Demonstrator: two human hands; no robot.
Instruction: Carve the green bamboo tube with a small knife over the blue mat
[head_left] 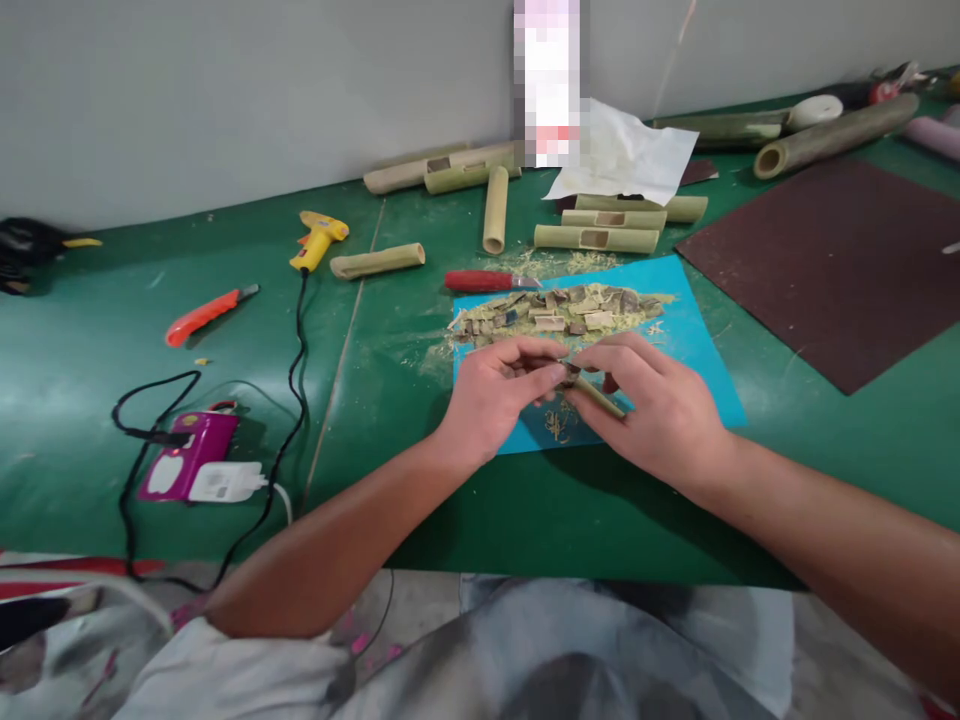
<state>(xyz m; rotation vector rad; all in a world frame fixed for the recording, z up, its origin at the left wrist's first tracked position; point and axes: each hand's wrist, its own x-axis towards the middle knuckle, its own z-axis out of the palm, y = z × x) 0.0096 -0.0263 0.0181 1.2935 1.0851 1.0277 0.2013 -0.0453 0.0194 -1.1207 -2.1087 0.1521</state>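
Note:
Above a blue sheet (712, 350), my left hand (499, 390) is closed, thumb and fingers pinching a small dark piece (571, 372). My right hand (664, 405) is closed around a slim pale bamboo piece (600, 398), its fingertips meeting those of the left. The fingers cover much of both pieces. Just beyond my hands, a heap of bamboo shavings and chips (551, 318) spreads over the sheet. A red-handled carving knife (484, 281) lies at the heap's far side, blade to the right.
Notched bamboo tubes (596, 239) lie along the back, with a loose tube (379, 260) nearer. On the left are a yellow hot-glue gun (319, 240), an orange utility knife (206, 318) and a corded purple power strip (191, 455). Right stands a brown sheet (832, 270).

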